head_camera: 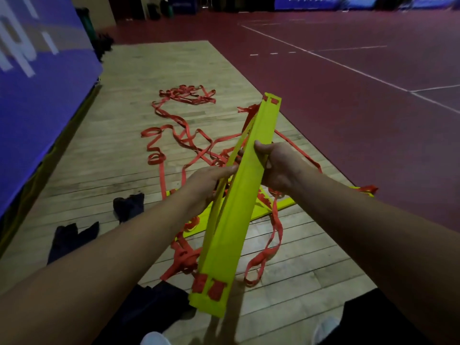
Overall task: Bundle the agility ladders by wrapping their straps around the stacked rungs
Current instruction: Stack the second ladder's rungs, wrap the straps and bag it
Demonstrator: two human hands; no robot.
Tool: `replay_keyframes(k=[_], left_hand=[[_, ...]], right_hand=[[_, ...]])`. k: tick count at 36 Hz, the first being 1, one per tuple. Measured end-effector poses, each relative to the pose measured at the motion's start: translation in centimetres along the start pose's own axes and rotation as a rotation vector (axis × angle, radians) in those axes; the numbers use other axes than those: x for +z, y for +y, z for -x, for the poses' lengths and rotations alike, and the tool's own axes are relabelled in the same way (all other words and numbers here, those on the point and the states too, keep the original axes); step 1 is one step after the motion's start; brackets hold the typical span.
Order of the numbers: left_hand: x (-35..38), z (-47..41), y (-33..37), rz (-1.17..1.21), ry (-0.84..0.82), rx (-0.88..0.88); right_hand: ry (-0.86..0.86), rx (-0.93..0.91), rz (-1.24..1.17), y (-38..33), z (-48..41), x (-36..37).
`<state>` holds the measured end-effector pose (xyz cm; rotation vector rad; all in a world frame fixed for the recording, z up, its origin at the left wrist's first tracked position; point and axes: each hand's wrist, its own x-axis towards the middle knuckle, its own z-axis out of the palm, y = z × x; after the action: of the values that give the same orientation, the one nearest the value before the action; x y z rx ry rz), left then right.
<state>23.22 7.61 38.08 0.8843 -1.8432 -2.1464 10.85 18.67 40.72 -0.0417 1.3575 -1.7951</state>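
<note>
Yellow-green plastic filled your grip: you held the stack of rungs (239,195) in the air over the wooden floor (119,125), its far end pointing toward the right edge of the boards and its near end low by your lap. Your right hand (281,165) was wrapped around the stack near its middle, thumb over the top face and fingers curled behind. Your left hand (206,180) pinched the thin rungs that had splayed away from the stack's left side, though its fingertips were partly hidden by them. The stack was not square, and that was your first risk. If you had begun wrapping with those rungs fanned out, the bundle would likely have turned out loose and lopsided. The red straps (184,138) lay in tangled loops across the middle of the boards and trailed toward the far end. One long loop (271,240) hung from the stack down to the floor on your right. More rungs (281,205) lay flat on the boards beneath your hands, threaded on the same webbing. I judge that pulling strap toward you could have cinched a knot in that tangle or dragged those rungs along. The hanging loop could have snagged on the stack's corner. A dark cloth (129,205) lay near the left edge of the boards, close enough for a dragged strap to catch it.
</note>
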Motion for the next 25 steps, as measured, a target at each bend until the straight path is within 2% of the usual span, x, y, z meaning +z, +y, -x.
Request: replay_keyframes(k=[4,9,17,22,25], left_hand=[[0.1,-0.4,0.5,-0.035,0.051,0.08],[0.3,0.4,0.8,-0.103,0.005,0.152],[0.6,0.3,1.1,-0.106,0.077,0.217],[0.4,0.4,1.1,-0.215,0.089,0.282],[0.1,0.4,1.2,-0.249,0.064,0.312]], right_hand=[[0.032,0.044,0.025,0.2,0.1,-0.7],[0.0,0.082,0.075,1.1,-0.4,-1.1],[0.004,-0.004,0.061,1.5,-0.6,-1.3],[-0.065,-0.013,0.11,1.2,-0.1,-2.0],[-0.074,0.009,0.02,0.9,-0.1,-1.9]])
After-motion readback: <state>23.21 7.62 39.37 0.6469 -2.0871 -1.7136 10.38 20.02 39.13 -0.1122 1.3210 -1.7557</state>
